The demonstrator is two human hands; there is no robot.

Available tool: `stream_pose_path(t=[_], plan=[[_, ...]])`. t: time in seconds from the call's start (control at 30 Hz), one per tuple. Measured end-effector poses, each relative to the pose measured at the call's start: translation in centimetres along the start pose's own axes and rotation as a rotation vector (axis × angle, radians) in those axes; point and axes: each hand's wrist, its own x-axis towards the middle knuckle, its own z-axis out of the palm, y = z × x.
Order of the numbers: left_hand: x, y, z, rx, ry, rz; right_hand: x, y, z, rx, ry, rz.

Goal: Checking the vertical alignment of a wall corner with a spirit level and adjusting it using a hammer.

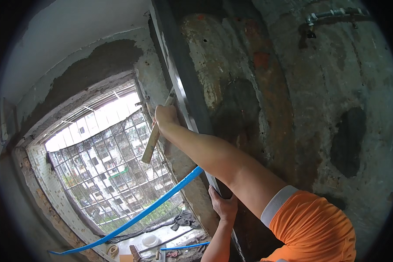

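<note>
A long metal straightedge [179,83] runs steeply from the ceiling down past my arms, along the edge of the rough wall. My left hand [225,204] is closed round its lower part. Higher up, my right hand [166,117] is closed on a long, flat, trowel-like tool [151,146] with a pale, mortar-smeared face. The tool sticks out on both sides of my fist, beside the window's edge and left of the straightedge. My right arm crosses in front of the straightedge, and my fist hides the tool's grip.
A barred window [113,174] with dark netting fills the left. A blue pipe-like strip [148,212] slants across it. On the sill lie a white round container [150,241], a coil [112,250] and dark cloth [184,219]. Pipe fittings [336,14] are on the patchy wall [332,87].
</note>
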Motion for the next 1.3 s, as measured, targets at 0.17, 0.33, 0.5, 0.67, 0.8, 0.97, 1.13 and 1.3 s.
stream_pose_path(t=[0.17, 0.33, 0.5, 0.67, 0.8, 0.97, 1.13, 1.3], plan=[[-0.3, 0.6, 0.5, 0.004, -0.028, 0.015, 1.7, 0.0, -1.0, 0.019, 0.000, -0.009], [-0.5, -0.3, 0.3, 0.082, 0.009, -0.012, -3.3, -2.3, -0.5, 0.262, -0.102, 0.191], [-0.4, 0.3, 0.4, 0.084, -0.034, -0.047, -4.8, -2.2, -1.2, 0.386, -0.356, 0.350], [-0.3, 1.7, -0.4, 0.053, -0.100, -0.067, -10.3, -1.9, -4.8, 0.256, -0.669, 0.479], [-3.3, 1.2, -2.7, -0.097, 0.055, 0.012, -17.0, -2.2, -10.4, 0.013, -0.906, 0.437], [-5.3, 5.4, -2.4, -0.556, 0.138, -0.244, -21.6, 0.9, -19.0, -0.115, -0.938, 0.199], [-6.7, 7.8, -3.4, -0.333, 0.026, -0.331, -27.6, 3.5, -25.2, -0.053, -0.919, 0.243], [-9.8, 8.6, -6.6, -0.092, -0.043, -0.551, -32.5, 7.6, -29.6, -0.243, -1.101, 0.297]])
